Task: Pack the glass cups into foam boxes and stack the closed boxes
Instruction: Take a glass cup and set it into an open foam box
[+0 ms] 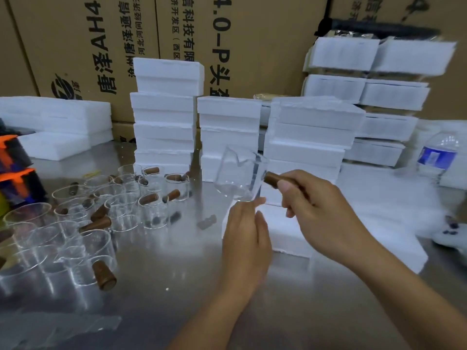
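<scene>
1. The right hand [321, 210] is gripping the cup [240, 178] by its wooden handle [271, 178], fingers curled tight round it. The cup is hanging tilted in the air, in front of the stacks [164, 122].
2. The left hand [246, 238] is steadying the cup's base, its nearly straight fingers touching the glass rather than clasping it.
3. The foam box [285, 238] lying just below the hands is probably the target. Blur is hiding whether its hollow is facing up, so checking that first is wise.
4. Levelling the cup, then lowering it slowly with the left fingers staying under the base, is the safe way. The handle should be lining up with its slot, with no forcing.
5. Spare cups [101, 210] are crowding the table [177, 274] at left, so the left forearm is needing room.
</scene>
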Available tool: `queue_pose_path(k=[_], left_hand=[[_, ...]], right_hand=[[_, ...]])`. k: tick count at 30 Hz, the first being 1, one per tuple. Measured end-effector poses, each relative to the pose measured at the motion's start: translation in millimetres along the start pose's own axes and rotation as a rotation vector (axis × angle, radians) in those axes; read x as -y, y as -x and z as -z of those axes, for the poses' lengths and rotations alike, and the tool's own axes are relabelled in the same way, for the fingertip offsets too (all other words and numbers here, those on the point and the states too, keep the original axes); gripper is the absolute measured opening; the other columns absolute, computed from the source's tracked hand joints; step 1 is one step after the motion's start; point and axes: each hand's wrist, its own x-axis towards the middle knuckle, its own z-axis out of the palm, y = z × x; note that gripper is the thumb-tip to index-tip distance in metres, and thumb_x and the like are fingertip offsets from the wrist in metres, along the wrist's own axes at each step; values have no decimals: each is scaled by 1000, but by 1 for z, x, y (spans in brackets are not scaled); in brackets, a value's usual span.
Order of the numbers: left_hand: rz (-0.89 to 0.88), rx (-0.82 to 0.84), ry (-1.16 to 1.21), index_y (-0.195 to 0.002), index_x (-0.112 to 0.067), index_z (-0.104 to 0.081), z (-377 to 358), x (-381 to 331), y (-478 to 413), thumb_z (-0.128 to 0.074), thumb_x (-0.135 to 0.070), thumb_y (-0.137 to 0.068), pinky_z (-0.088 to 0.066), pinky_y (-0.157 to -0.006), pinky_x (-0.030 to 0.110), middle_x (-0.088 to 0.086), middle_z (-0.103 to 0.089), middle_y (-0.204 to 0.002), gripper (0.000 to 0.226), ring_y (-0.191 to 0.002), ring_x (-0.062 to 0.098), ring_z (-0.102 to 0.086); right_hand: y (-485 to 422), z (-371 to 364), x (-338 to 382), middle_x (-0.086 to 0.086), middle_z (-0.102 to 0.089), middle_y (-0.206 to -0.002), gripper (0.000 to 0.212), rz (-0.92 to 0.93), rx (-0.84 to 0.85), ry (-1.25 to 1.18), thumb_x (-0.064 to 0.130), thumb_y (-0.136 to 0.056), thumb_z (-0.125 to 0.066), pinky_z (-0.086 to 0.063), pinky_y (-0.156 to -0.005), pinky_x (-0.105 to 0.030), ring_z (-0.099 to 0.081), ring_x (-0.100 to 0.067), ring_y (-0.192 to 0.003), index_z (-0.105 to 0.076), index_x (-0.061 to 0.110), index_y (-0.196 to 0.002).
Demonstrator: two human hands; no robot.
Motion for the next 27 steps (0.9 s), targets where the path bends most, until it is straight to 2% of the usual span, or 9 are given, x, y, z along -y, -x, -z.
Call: queue_pose_path(k=[3,6,7,10,12,16,20,23,27], left_hand=[[336,-74,458,-90,-28,-57,3,-7,-10,-38,-6,-99,-50,-72,14,-11,-70,-82,30,-83,5,-66],[657,124,962,-99,-17,-61,10,-10,-18,-44,-28,-99,-58,-66,29,4,-74,-88,20,-86,25,-72],[728,223,1033,-105,-15,-62,11,-11,-18,-46,-43,-95,-59,-68,35,8,-74,-97,33,-93,30,-71],[751,469,1071,-123,-19,-58,7,-12,-12,-60,-68,-71,-58,-78,45,12,-67,-118,72,-107,36,-65],[729,528,1031,-119,-22,-60,3,-14,-8,-80,-61,-55,-58,-80,44,11,-66,-119,78,-106,34,-65],[680,514,933,-118,-21,-58,-5,-11,-5,-64,-40,-68,-54,-88,37,10,-67,-117,53,-103,28,-67],[676,458,996,-106,-15,-69,-7,-8,-5,-70,-39,-67,-58,-74,26,11,-72,-106,45,-99,29,-69],[701,394,1016,-92,-15,-76,-8,-4,-10,-83,-42,-59,-58,-72,28,16,-70,-107,43,-97,31,-69],[740,319,1058,-106,-11,-66,-7,4,-16,-62,-29,-75,-59,-73,30,16,-70,-109,36,-97,31,-69]], right_hand=[[9,26,-21,16,-58,-66,20,-89,12,-33,29,-94,-40,-41,-57,-14,-55,-1,-61,-59,28,-87],[17,41,-45,15,-58,-64,23,-184,35,-29,26,-96,-41,-41,-60,-23,-54,0,-57,-60,22,-85],[20,43,-53,14,-58,-62,24,-211,46,-25,25,-97,-41,-41,-61,-24,-54,0,-56,-60,21,-83],[27,45,-70,9,-56,-60,28,-285,80,-30,25,-98,-42,-42,-62,-23,-54,-3,-55,-62,10,-84],[30,46,-76,9,-55,-60,31,-303,94,-48,24,-98,-42,-40,-58,-15,-54,-3,-54,-62,5,-86],[34,46,-80,11,-57,-60,29,-301,180,-68,27,-98,-44,-41,-59,-17,-56,-2,-55,-63,18,-78],[34,48,-82,11,-60,-63,28,-299,233,-87,37,-95,-45,-43,-61,-18,-58,-1,-59,-66,20,-85],[22,59,-89,8,-64,-67,31,-316,159,-81,48,-90,-48,-45,-60,-16,-61,-1,-60,-63,22,-84],[-12,85,-131,3,-63,-76,19,-442,-67,39,37,-90,-56,-41,-58,-20,-62,-10,-70,-58,22,-80]])
